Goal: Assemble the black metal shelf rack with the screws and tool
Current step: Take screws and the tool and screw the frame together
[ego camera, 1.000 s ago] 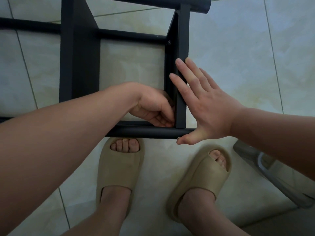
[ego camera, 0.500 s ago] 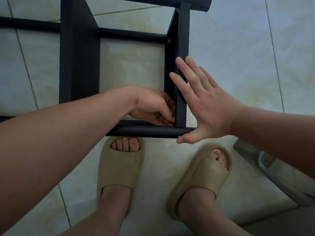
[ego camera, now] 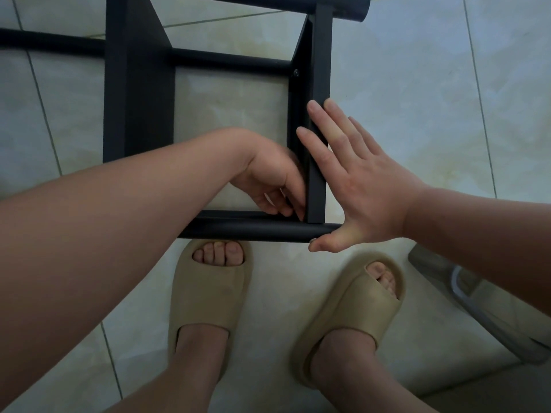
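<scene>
The black metal shelf rack (ego camera: 138,99) lies on the tiled floor. Its flat upright bar (ego camera: 320,55) meets a round tube (ego camera: 253,231) at the near corner. My left hand (ego camera: 268,177) reaches inside the frame, and its curled fingertips pinch something small at that inside corner; what they hold is hidden. My right hand (ego camera: 363,186) presses flat, fingers straight, against the outer side of the upright, with the thumb under the tube's end. A screw head (ego camera: 296,73) shows at the joint further up the upright.
My feet in beige slide sandals (ego camera: 208,293) (ego camera: 351,311) stand just below the near tube. A grey object with a metal leg (ego camera: 477,308) lies at the right. Pale floor tiles (ego camera: 417,84) surround the rack.
The left hand's fingers have shifted slightly at the corner and look blurred. The right hand and the rack stay where they were.
</scene>
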{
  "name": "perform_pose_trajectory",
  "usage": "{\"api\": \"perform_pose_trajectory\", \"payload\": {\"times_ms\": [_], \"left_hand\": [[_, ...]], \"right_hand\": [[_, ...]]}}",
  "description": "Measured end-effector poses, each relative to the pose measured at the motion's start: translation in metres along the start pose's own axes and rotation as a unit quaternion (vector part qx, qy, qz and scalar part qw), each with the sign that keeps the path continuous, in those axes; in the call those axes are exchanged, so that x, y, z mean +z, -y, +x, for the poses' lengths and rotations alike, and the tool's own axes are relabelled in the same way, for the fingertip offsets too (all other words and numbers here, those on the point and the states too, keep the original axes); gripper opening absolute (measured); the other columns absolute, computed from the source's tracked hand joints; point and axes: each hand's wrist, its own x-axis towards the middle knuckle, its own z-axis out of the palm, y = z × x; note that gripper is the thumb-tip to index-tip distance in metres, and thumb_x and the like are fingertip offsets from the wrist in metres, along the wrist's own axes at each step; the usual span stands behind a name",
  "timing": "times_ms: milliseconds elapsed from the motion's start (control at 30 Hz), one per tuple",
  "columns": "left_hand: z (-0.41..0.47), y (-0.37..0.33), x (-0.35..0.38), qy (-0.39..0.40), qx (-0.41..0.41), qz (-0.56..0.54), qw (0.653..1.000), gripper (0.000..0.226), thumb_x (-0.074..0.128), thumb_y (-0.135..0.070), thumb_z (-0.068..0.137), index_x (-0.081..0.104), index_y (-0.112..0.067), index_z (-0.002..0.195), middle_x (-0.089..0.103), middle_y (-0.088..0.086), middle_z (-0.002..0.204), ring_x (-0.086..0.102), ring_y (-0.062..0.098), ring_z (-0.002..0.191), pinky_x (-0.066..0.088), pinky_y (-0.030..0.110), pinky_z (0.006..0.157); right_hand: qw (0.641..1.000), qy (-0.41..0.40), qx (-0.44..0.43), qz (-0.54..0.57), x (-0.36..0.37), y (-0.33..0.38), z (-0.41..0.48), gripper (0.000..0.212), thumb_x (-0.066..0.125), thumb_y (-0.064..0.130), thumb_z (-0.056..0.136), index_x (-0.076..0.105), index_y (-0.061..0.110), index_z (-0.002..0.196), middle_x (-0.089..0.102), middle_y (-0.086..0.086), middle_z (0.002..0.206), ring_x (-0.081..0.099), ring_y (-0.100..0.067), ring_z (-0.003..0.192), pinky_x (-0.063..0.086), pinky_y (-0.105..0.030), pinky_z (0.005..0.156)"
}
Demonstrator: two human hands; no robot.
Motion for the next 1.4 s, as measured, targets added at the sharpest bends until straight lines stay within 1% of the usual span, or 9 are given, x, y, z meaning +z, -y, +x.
{"api": "perform_pose_trajectory", "payload": {"times_ms": [233, 433, 533, 600, 700, 933, 1067, 1200, 1400], "left_hand": [[0.0036, -0.0076, -0.0005, 0.007, -0.035, 0.051, 0.998, 0.009, 0.067, -0.013, 0.089, 0.073, -0.02, 0.09, 0.073, -0.003, 0.085, 0.061, 0.009, 0.072, 0.048, 0.025, 0.075], [-0.0022, -0.0041, -0.005, 0.023, -0.061, 0.032, 0.997, 0.02, 0.066, -0.018, 0.09, 0.073, -0.02, 0.109, 0.075, -0.003, 0.105, 0.067, 0.014, 0.096, 0.048, 0.038, 0.096], [-0.0016, -0.0053, -0.004, 0.014, -0.061, 0.036, 0.997, 0.011, 0.068, -0.021, 0.089, 0.078, -0.025, 0.088, 0.075, -0.006, 0.095, 0.063, 0.012, 0.081, 0.049, 0.03, 0.083], [0.0022, -0.0041, -0.0025, 0.007, -0.055, 0.033, 0.998, 0.016, 0.069, -0.015, 0.087, 0.077, -0.023, 0.076, 0.073, -0.005, 0.084, 0.055, 0.01, 0.069, 0.045, 0.023, 0.07], [0.0056, -0.0013, -0.0005, 0.003, -0.05, 0.025, 0.998, 0.017, 0.069, -0.011, 0.086, 0.074, -0.02, 0.073, 0.07, -0.005, 0.074, 0.049, 0.007, 0.062, 0.041, 0.019, 0.062], [0.0036, 0.0013, -0.0036, 0.019, -0.033, 0.006, 0.999, 0.018, 0.066, -0.005, 0.088, 0.074, -0.019, 0.082, 0.07, -0.004, 0.079, 0.054, 0.007, 0.066, 0.044, 0.019, 0.064], [0.001, 0.0009, -0.005, 0.016, -0.046, 0.012, 0.999, 0.013, 0.068, -0.015, 0.088, 0.077, -0.022, 0.083, 0.072, -0.004, 0.091, 0.054, 0.008, 0.066, 0.046, 0.022, 0.069], [0.0044, -0.0004, -0.0002, 0.009, -0.039, 0.024, 0.999, 0.017, 0.068, -0.011, 0.088, 0.076, -0.02, 0.076, 0.071, -0.003, 0.079, 0.049, 0.009, 0.062, 0.043, 0.022, 0.066], [0.0026, -0.0002, -0.0017, 0.012, -0.023, 0.019, 0.999, 0.014, 0.067, -0.004, 0.088, 0.072, -0.016, 0.083, 0.066, -0.005, 0.069, 0.051, 0.007, 0.061, 0.045, 0.02, 0.064]], "right_hand": [[1.0, 0.004, 0.001, 0.004, -0.0006, 0.0, -0.0005, 0.139, 0.039, 0.098, 0.067, 0.011, -0.001, 0.16, -0.003, -0.027, 0.167, -0.004, -0.044, 0.155, 0.017, -0.063, 0.121], [1.0, 0.003, -0.001, 0.003, -0.0001, 0.0, -0.0001, 0.139, 0.038, 0.099, 0.067, 0.012, -0.002, 0.16, -0.002, -0.027, 0.167, -0.004, -0.044, 0.155, 0.017, -0.063, 0.121], [1.0, 0.003, 0.0, 0.003, 0.0, -0.0002, -0.0002, 0.139, 0.036, 0.099, 0.067, 0.011, -0.001, 0.16, -0.003, -0.027, 0.167, -0.005, -0.044, 0.155, 0.017, -0.063, 0.122], [1.0, 0.003, -0.001, 0.004, 0.0, -0.0001, -0.0003, 0.139, 0.036, 0.099, 0.067, 0.011, -0.001, 0.16, -0.003, -0.027, 0.167, -0.005, -0.044, 0.155, 0.017, -0.063, 0.121], [1.0, 0.005, 0.0, 0.002, -0.0002, -0.0002, -0.0004, 0.139, 0.038, 0.098, 0.067, 0.011, -0.001, 0.16, -0.003, -0.027, 0.167, -0.005, -0.044, 0.155, 0.017, -0.063, 0.122], [1.0, 0.012, 0.001, -0.001, -0.0022, 0.0007, -0.0003, 0.139, 0.039, 0.098, 0.067, 0.01, -0.001, 0.16, -0.004, -0.027, 0.167, -0.006, -0.044, 0.155, 0.016, -0.063, 0.122], [1.0, 0.011, 0.002, 0.0, -0.0027, 0.001, 0.0, 0.139, 0.038, 0.097, 0.067, 0.011, -0.002, 0.16, -0.003, -0.028, 0.166, -0.005, -0.045, 0.155, 0.016, -0.063, 0.122], [1.0, 0.011, 0.002, 0.003, -0.0029, 0.0013, -0.0006, 0.139, 0.038, 0.097, 0.067, 0.011, -0.002, 0.16, -0.003, -0.027, 0.166, -0.005, -0.045, 0.155, 0.017, -0.064, 0.121], [1.0, 0.019, 0.004, -0.002, -0.0035, 0.0013, -0.0003, 0.139, 0.039, 0.098, 0.066, 0.009, -0.001, 0.161, -0.005, -0.026, 0.167, -0.007, -0.043, 0.155, 0.015, -0.063, 0.122]]}}
